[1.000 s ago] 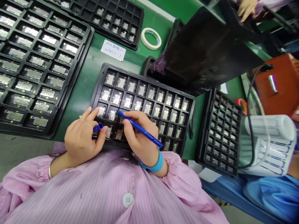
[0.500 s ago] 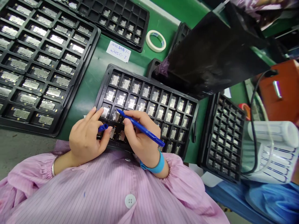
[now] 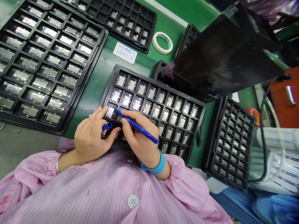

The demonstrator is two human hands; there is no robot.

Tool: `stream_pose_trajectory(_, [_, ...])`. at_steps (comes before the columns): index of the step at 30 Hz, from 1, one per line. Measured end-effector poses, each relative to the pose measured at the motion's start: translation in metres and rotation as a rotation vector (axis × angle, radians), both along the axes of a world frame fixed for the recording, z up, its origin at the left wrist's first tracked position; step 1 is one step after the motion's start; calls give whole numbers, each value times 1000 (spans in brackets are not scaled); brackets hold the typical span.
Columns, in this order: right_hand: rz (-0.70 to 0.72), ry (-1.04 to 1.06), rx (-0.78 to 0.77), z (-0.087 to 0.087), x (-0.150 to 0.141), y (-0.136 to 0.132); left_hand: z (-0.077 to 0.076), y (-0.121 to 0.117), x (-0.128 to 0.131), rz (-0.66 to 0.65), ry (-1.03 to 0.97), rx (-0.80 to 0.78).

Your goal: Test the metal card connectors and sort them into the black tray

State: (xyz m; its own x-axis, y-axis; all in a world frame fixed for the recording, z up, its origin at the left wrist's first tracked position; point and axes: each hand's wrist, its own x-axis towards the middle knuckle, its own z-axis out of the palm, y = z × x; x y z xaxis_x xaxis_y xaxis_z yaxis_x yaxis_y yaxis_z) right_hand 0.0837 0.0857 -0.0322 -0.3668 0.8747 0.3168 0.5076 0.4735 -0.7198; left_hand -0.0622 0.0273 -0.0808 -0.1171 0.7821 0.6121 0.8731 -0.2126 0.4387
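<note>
My right hand [image 3: 141, 133] grips a blue pen [image 3: 142, 130], its tip over the left part of a black compartment tray [image 3: 149, 78]. Small silver-shielded circuit boards [image 3: 126, 100] lie in the tray's cells. The pen tip is close to a silver board [image 3: 109, 112] in the leftmost column; I cannot tell whether it touches. My left hand [image 3: 92, 135] rests at the tray's left edge, fingertips beside that same board. A blue pen cap [image 3: 106, 126] sticks out from its curled fingers. Both hands cover part of the tray's lower rows.
A larger tray of boards [image 3: 63, 124] lies on the left, another tray [image 3: 149, 31] behind. A handwritten label [image 3: 125, 53] and a tape roll [image 3: 162, 43] lie on the green table. A black plastic-covered box [image 3: 210, 62] and a further tray [image 3: 229, 140] stand to the right.
The whole view has shifted, so everything sits slightly further right. The pen tip has moved from one board toward the neighbouring leftmost one. Both hands keep their holds.
</note>
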Motion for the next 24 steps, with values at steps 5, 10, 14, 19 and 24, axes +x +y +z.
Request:
stream_pose_trajectory(5, [-69,61,76,5,11,-6,1,-1,0,10,-15,2])
stream_pose_trajectory(10, [-47,111,111,5,21,-14,1,-6,-3,-31,-115,2])
stream_pose_trajectory(14, [36,94,107,3,19,-21,-5,-7,-6,-59,-317,50])
stream_pose_trajectory(19, [152,16,59,5,9,-25,-9,-5,-7,-96,-389,55])
stream_pose_trajectory(24, [167,-47,104,5,5,-25,-8,-5,-6,-84,-342,29])
